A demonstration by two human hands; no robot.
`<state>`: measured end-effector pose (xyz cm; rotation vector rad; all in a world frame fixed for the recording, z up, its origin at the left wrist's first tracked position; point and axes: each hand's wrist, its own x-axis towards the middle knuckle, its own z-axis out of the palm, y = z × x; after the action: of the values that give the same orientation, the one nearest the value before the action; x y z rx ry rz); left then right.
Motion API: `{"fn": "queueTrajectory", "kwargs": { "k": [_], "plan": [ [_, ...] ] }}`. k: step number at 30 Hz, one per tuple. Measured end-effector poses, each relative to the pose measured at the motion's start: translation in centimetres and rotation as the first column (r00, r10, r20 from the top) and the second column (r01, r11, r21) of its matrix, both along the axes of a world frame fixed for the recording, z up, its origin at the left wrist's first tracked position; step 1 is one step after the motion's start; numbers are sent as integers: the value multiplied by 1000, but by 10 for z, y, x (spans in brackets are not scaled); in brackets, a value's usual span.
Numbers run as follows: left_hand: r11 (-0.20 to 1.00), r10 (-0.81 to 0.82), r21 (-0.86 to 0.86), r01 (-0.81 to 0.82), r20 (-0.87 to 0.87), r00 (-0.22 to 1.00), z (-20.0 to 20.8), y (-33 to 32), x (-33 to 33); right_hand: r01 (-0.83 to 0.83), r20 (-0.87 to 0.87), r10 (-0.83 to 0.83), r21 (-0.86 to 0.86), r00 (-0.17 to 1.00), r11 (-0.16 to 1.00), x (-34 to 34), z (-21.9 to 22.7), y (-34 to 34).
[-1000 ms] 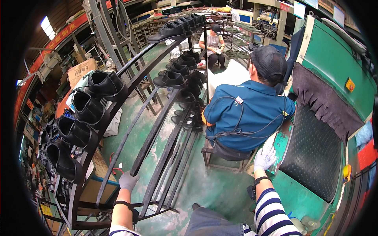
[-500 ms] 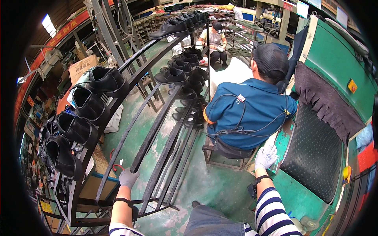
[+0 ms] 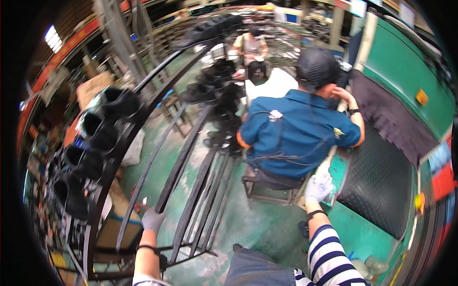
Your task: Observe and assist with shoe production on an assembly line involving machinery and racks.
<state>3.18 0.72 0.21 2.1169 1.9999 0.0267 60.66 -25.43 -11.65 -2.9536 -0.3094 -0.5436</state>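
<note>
At the left, my left hand (image 3: 153, 219) in a light grey glove is closed around the near end of a dark bar of the black metal shoe rack (image 3: 180, 168). Its fingers are partly hidden by the bar. Black shoes (image 3: 71, 196) stand in a row along the rack's upper left rail, and more dark shoes (image 3: 202, 90) fill its far end, blurred. My right hand (image 3: 318, 187), in a whitish glove, rests with fingers stretched out on the edge of the green machine table (image 3: 365, 231). It holds nothing.
Just ahead, a co-worker (image 3: 291, 133) in a blue shirt and dark cap sits on a metal-framed stool, facing away. A black textured belt (image 3: 379, 178) runs beside my right hand under a dark cloth flap (image 3: 389, 114). Another person (image 3: 251, 52) sits farther back before loaded racks.
The co-worker's head has turned right, and their right hand is now raised to the head. The view has shifted slightly and blurred. My hands stay in the same places.
</note>
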Motion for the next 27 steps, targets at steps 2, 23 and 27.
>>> {"fn": "queueTrajectory", "kwargs": {
  "k": [2,23,27],
  "plan": [
    [999,2,51,-1,-9,1000,-13,-7,-36,-34,-177,42,46,983,998,-24,24,27],
    [996,51,79,-47,-42,998,-31,13,-65,-22,-124,41,150,991,988,-31,10,23],
    [998,44,43,-43,-11,999,-32,13,-56,-23,-101,37,139,994,990,-26,9,21]
  ]
}}
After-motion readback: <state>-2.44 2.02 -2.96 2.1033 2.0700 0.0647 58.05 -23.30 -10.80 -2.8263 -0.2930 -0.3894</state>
